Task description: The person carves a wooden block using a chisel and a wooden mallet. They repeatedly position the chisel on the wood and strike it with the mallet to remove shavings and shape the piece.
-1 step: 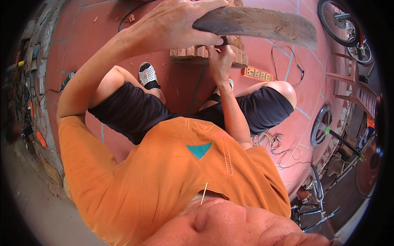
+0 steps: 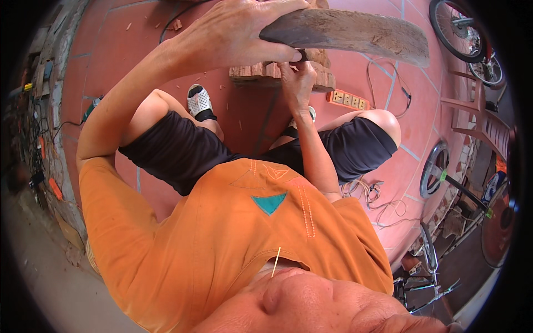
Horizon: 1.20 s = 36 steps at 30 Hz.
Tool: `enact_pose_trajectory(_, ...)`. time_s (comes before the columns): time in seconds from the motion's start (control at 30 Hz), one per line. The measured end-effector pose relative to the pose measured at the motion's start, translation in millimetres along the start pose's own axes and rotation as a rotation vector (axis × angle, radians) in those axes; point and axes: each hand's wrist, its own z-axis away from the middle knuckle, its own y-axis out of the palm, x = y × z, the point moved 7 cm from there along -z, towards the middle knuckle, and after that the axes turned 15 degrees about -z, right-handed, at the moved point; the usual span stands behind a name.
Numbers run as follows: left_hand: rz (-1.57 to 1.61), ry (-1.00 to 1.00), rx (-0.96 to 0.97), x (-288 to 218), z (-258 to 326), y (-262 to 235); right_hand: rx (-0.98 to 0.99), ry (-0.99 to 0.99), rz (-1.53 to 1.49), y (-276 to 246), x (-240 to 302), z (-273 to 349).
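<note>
My left hand point(image 2: 239, 33) grips the left end of the board point(image 2: 355, 33), thumb along its near edge, index along its far one. Just nearer me than that end, my right hand point(image 2: 300, 82) is bunched at a small dark piece point(image 2: 302, 55); I can't tell whether those fingers pinch it. I judge the step in hand as steadying the board while fingering that piece; any shift calls for both hands together. Wood blocks point(image 2: 254, 75) sit below the board, a power strip point(image 2: 348, 100) to their right. The board's right end juts free toward a wheel point(image 2: 462, 23); tile point(image 2: 411, 130) shows on its near side, giving room.
</note>
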Motion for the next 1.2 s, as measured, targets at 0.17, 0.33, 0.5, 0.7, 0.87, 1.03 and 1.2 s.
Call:
enact_pose_trajectory(0.17,0.007,-0.03,0.049,5.0,-0.2,3.5,0.011,0.002,-0.011,2.7,4.8,-0.9)
enact_pose_trajectory(0.33,-0.051,-0.013,0.039,9.2,-1.0,6.0,0.044,-0.006,-0.015,7.7,12.1,-6.5)
enact_pose_trajectory(0.5,-0.021,0.005,0.025,12.8,-2.7,9.1,0.033,-0.033,0.012,5.6,14.8,-8.1)
enact_pose_trajectory(0.7,-0.177,-0.079,0.054,22.9,4.4,24.6,0.036,-0.022,0.074,7.4,12.4,-10.7)
enact_pose_trajectory(0.87,-0.475,-0.127,0.254,45.1,15.4,50.7,0.04,-0.01,0.054,12.2,7.2,-10.6)
enact_pose_trajectory(1.03,-0.197,-0.123,0.036,26.8,7.1,25.1,0.03,-0.107,0.07,11.0,11.6,-11.6)
enact_pose_trajectory(1.2,-0.34,-0.072,0.172,35.1,13.7,49.5,0.047,-0.167,0.07,13.4,14.4,-10.6)
